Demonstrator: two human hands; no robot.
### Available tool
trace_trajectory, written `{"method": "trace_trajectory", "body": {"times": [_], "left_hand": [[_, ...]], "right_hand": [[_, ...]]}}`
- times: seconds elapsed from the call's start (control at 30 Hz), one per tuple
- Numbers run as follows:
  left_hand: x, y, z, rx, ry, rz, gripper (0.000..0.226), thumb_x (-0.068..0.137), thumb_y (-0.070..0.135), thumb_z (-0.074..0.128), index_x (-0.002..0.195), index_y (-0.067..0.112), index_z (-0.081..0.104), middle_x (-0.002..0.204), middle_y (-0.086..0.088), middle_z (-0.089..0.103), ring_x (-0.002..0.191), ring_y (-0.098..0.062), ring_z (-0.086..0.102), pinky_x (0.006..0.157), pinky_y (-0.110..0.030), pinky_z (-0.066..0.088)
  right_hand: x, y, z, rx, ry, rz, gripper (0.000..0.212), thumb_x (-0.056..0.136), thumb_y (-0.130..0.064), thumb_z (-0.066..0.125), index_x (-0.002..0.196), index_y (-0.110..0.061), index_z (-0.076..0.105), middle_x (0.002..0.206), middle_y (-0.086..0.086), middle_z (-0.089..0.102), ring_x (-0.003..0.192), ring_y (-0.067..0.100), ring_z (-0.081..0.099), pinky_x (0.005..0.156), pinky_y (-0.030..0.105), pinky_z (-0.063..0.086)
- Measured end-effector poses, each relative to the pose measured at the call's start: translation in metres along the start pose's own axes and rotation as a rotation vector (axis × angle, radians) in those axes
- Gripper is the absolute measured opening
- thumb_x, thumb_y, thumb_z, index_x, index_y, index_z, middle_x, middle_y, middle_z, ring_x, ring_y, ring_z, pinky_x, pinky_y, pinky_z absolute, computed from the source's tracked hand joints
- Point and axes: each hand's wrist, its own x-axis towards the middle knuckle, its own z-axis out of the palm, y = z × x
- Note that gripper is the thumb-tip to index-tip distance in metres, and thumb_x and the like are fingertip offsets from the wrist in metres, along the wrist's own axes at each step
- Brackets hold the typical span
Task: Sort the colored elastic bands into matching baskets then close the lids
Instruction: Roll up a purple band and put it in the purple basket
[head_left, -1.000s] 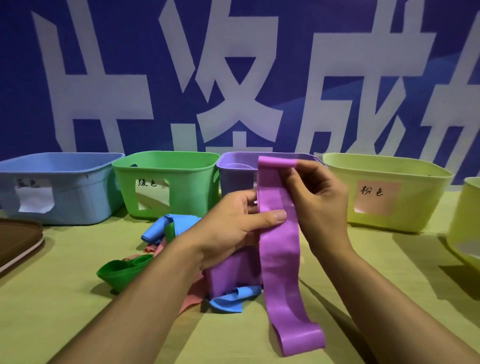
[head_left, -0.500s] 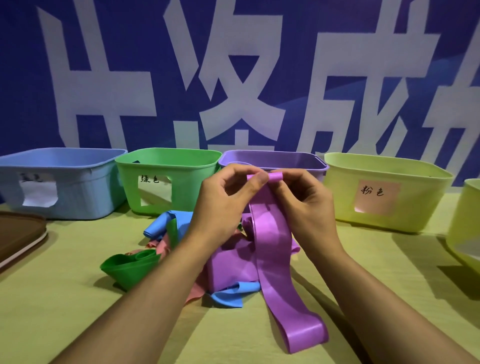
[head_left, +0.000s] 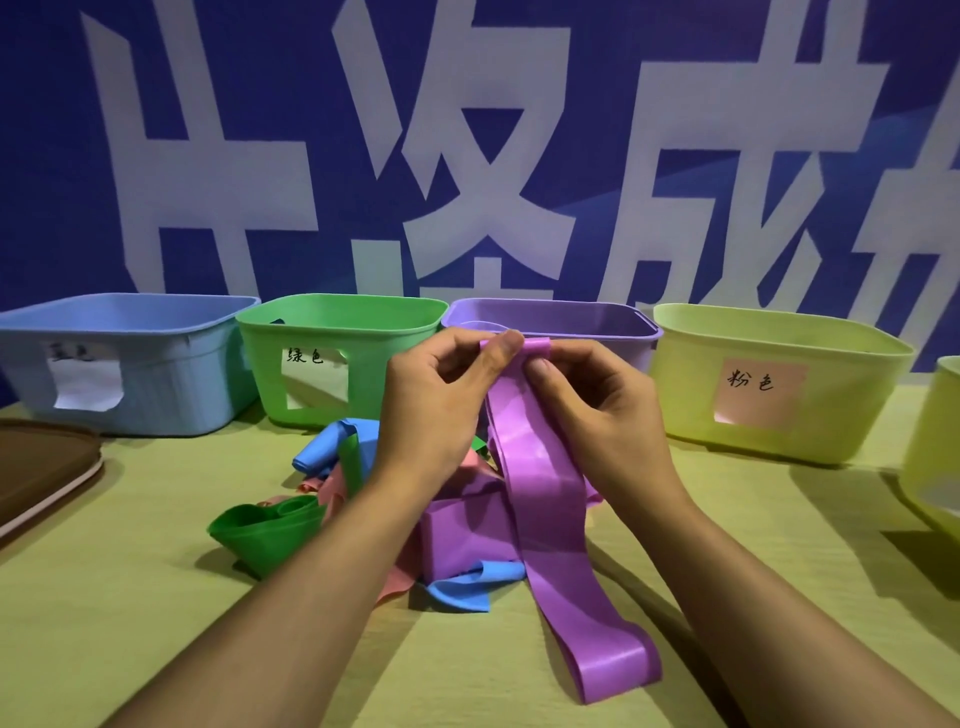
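Head view: the left hand (head_left: 431, 410) and right hand (head_left: 592, 415) meet in front of the purple plastic basket (head_left: 587, 322), each pinching the top fold of a long, flat purple elastic band (head_left: 545, 519). The band hangs down, its lower loop lying on the yellow-green table (head_left: 130, 623). Beneath lies a heap of blue, green, pink and purple bands (head_left: 322, 499). The blue basket (head_left: 171, 374), green basket (head_left: 363, 374) and yellow-green basket (head_left: 841, 405) stand open alongside.

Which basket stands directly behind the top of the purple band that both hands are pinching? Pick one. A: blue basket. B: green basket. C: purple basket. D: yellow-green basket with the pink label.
C: the purple band, pinched by the left hand and right hand, rises before the purple basket.
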Motion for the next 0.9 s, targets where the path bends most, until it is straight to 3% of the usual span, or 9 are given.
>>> {"method": "trace_trajectory", "body": {"times": [0.1,0.23,0.43,0.63,0.8,0.9], "left_hand": [[0.001,-0.003,-0.001,0.001,-0.001,-0.005,0.010,0.080,0.033,0.077,0.085,0.025,0.077,0.082,0.008,0.078,0.080,-0.004,0.072,0.075,-0.020,0.055],[0.001,-0.006,-0.002,0.020,-0.037,0.003,0.007,0.087,0.015,0.078,0.090,0.021,0.077,0.087,0.006,0.079,0.086,-0.007,0.075,0.078,-0.020,0.056],[0.001,-0.007,-0.001,-0.029,-0.074,-0.035,0.015,0.083,0.006,0.081,0.097,0.011,0.076,0.090,0.000,0.080,0.088,-0.010,0.076,0.079,-0.021,0.057],[0.002,-0.008,-0.002,-0.056,-0.099,-0.067,0.023,0.082,-0.001,0.081,0.097,0.015,0.074,0.089,0.005,0.080,0.089,-0.008,0.075,0.079,-0.018,0.056],[0.003,-0.014,-0.002,-0.044,-0.131,-0.130,0.028,0.080,0.014,0.085,0.105,0.014,0.074,0.102,-0.004,0.080,0.101,-0.018,0.075,0.091,-0.030,0.059],[0.001,-0.013,-0.001,-0.025,-0.148,-0.182,0.033,0.075,0.040,0.080,0.100,0.019,0.077,0.095,-0.002,0.080,0.092,-0.014,0.075,0.084,-0.032,0.059]], "right_hand": [[-0.001,-0.003,0.000,-0.003,-0.004,0.007,0.014,0.092,-0.020,0.073,0.106,-0.023,0.076,0.098,-0.006,0.078,0.093,0.014,0.074,0.083,0.026,0.059],[0.000,-0.005,-0.001,-0.005,0.024,0.019,0.021,0.088,-0.035,0.068,0.104,-0.023,0.076,0.094,-0.009,0.078,0.090,0.006,0.073,0.077,0.018,0.054],[0.003,0.003,-0.004,0.016,0.058,0.025,0.011,0.095,-0.019,0.070,0.103,-0.016,0.077,0.095,-0.004,0.078,0.092,0.011,0.073,0.083,0.026,0.058],[0.003,0.004,-0.005,-0.005,0.030,0.000,0.015,0.097,-0.015,0.069,0.110,-0.016,0.075,0.100,-0.003,0.078,0.097,0.017,0.073,0.086,0.032,0.059],[0.004,0.004,-0.006,0.028,0.032,0.012,0.018,0.096,-0.012,0.069,0.111,-0.020,0.074,0.102,-0.002,0.077,0.099,0.017,0.072,0.086,0.030,0.058],[0.004,0.005,-0.006,0.042,0.038,0.017,0.019,0.096,-0.010,0.070,0.111,-0.020,0.074,0.102,-0.002,0.077,0.099,0.018,0.073,0.087,0.030,0.058]]}}
